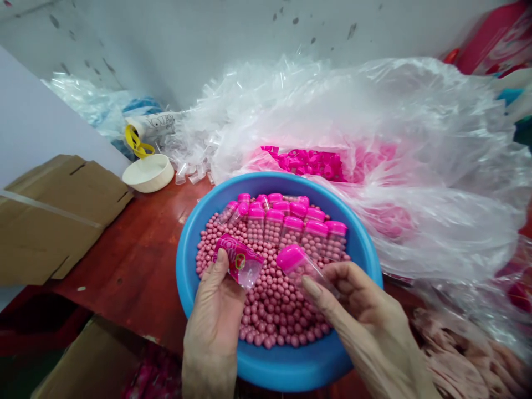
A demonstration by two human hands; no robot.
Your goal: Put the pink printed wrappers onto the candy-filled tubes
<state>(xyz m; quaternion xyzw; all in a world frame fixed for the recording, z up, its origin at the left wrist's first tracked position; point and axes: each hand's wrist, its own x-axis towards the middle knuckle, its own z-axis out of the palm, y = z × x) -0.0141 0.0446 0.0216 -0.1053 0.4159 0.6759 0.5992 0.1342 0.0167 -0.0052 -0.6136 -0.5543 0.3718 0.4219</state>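
Note:
Pink round beads fill a blue basin point(277, 381), and several clear containers with pink caps point(293, 224) lie on the beads point(270, 321) along the far side. My left hand point(216, 310) is closed on a pink printed sleeve point(239, 260) with a clear end, above the beads at the left. In my right hand point(353, 305), thumb and fingers pinch a clear container with a pink cap point(291, 257), its cap tilted toward the sleeve. The sleeve and this container are apart. My right fingers partly cover the container's lower end.
A large clear plastic bag point(415, 183) with pink caps point(307, 162) lies behind the basin. Left of it are a white round dish point(149, 173), yellow tape point(137, 143) and small clear tubes. Cardboard point(62, 221) stands at the red table's point(124, 260) left edge.

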